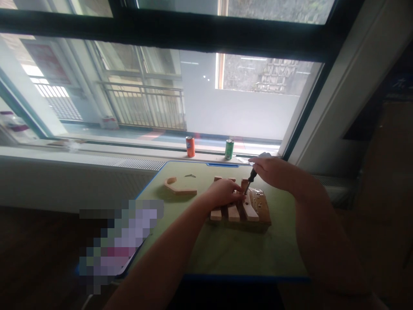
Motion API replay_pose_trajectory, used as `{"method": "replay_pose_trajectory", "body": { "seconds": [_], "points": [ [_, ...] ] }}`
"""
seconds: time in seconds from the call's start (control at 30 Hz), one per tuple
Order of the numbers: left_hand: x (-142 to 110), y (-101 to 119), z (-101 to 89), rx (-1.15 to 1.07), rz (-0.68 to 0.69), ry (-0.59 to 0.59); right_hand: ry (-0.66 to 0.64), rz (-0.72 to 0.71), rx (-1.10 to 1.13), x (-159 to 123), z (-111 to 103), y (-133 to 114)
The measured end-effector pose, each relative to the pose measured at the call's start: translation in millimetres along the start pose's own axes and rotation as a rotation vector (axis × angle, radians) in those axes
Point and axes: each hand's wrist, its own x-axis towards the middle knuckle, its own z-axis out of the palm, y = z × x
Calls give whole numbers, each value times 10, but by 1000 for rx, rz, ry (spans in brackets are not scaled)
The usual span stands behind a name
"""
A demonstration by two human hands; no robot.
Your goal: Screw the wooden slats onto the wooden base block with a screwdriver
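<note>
A screwdriver (252,175) with a dark handle stands tilted, its tip down on a pale wooden slat (251,211). My right hand (271,168) is closed around the top of the handle. Close by the tip, my left hand (226,191) rests over the slats, its thumb and fingers drawn together; what they pinch is hidden. The slats lie side by side across a brown wooden piece (265,215). On that piece, to the right of the tip, is a clear plastic bag (258,197) with small dark parts.
A curved wooden hook-shaped piece (180,190) and a small thin metal item (190,175) lie at left on the blue-edged green table (226,258). An orange can (190,147) and a green can (229,149) stand on the windowsill behind. A radiator (80,185) is at left.
</note>
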Motion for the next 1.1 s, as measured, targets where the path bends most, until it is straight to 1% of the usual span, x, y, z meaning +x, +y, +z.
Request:
{"method": "replay_pose_trajectory", "body": {
  "seconds": [0.13, 0.3, 0.37, 0.47, 0.53, 0.6, 0.7, 0.77, 0.83, 0.9, 1.0, 1.1],
  "points": [
    [-15, 21, -27, 20, 4, -14, 16, 61, -54, 57, -7, 37],
    [-19, 41, -45, 31, 1, -39, 65, 168, -132, 112, 23, -23],
    [-13, 49, -39, 44, -9, -31, 67, 169, -125, 109, 39, -55],
    [-14, 58, -28, 66, -16, -14, 57, 137, -100, 84, 64, -91],
    [-22, 64, -28, 74, -9, -11, 18, 154, -79, 59, 70, -93],
    [-30, 72, -34, 68, -7, -11, -48, 175, -76, 32, 52, -72],
    [-36, 82, -48, 58, -21, -16, -143, 152, -120, 4, -16, -20],
    [-33, 84, -53, 58, -34, -24, -176, 192, -154, 0, -57, -1],
    [-29, 79, -52, 61, -38, -27, -151, 250, -182, 11, -66, -10],
    [-25, 71, -47, 58, -30, -30, -73, 259, -194, 32, -37, -38],
    [-23, 64, -41, 70, -17, -21, 14, 185, -135, 61, 32, -68],
    [-26, 69, -41, 76, -18, -8, 13, 134, -79, 56, 40, -41]
  ]
}}
